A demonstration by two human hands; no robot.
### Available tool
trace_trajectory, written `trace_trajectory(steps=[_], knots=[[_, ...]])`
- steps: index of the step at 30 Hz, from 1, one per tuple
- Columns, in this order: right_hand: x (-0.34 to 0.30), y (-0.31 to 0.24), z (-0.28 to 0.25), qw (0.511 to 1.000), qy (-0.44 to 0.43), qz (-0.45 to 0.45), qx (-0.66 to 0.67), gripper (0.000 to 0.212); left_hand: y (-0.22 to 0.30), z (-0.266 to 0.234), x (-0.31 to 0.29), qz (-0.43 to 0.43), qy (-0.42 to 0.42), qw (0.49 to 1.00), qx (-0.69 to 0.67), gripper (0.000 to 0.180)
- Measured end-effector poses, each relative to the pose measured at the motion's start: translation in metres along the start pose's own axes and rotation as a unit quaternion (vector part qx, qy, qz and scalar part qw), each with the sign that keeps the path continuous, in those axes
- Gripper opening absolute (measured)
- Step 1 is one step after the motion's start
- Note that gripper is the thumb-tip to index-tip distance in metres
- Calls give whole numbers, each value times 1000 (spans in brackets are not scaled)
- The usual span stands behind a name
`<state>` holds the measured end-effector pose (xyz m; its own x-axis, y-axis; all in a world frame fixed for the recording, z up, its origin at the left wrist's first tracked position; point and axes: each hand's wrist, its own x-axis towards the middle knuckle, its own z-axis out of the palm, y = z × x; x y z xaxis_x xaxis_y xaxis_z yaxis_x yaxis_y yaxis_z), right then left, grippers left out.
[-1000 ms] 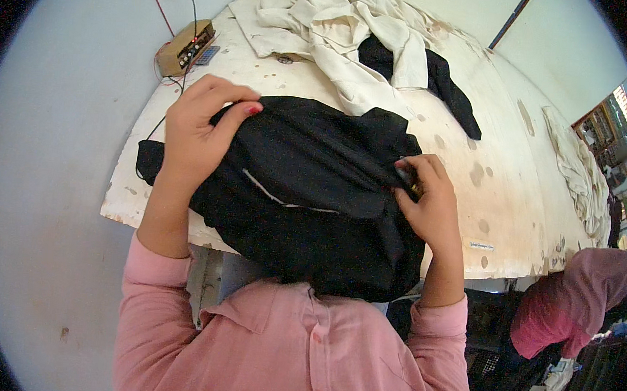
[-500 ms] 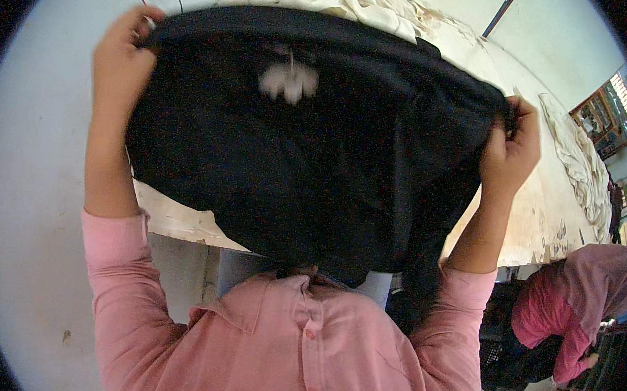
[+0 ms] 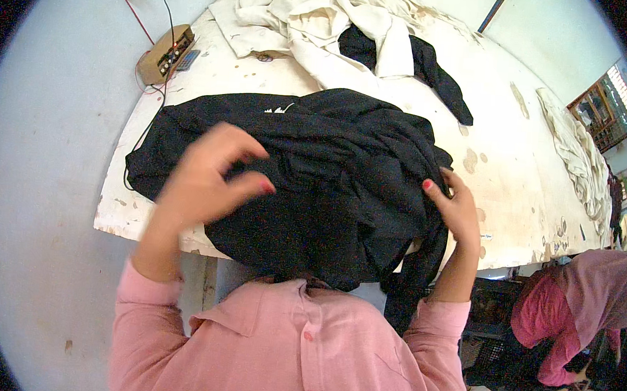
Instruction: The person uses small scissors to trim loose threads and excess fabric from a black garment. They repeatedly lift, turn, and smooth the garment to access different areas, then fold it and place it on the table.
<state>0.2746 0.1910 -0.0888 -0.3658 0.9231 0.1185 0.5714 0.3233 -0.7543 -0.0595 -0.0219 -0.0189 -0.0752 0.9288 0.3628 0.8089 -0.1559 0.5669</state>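
A black garment [image 3: 312, 210] lies bunched in loose folds on the pale table, its lower part hanging over the near edge toward me. Part of a white printed motif [image 3: 279, 109] shows near its far side. My left hand [image 3: 213, 177] hovers over the left part of the cloth, slightly blurred, with thumb and fingers apart and nothing between them. At the garment's right edge is my right hand [image 3: 461, 209], thumb and forefinger apart against the folds. Its other fingers are partly hidden.
Cream cloth [image 3: 311, 21] is heaped at the back of the table [image 3: 501, 209], with a black sleeve-like piece [image 3: 442, 77] beside it. A brown box with wires [image 3: 165, 54] stands at the far left by the wall. On the right, a person in pink [image 3: 560, 307] bends over dark cloth.
The black garment, held up and spread between both hands before, is now down on the table. My left hand has let go and moved inward and nearer; my right hand has also come lower.
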Motion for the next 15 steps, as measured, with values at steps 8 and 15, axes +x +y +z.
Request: trace_trajectory(steps=[8,15], knots=[[-31,-22,0,886,30,-27,462,57,43,108,-4,-39,-126,988,-79,83],[8,-1,-44,914,251,-48,313,32,13,111,-4,-19,-17,996,84,87]])
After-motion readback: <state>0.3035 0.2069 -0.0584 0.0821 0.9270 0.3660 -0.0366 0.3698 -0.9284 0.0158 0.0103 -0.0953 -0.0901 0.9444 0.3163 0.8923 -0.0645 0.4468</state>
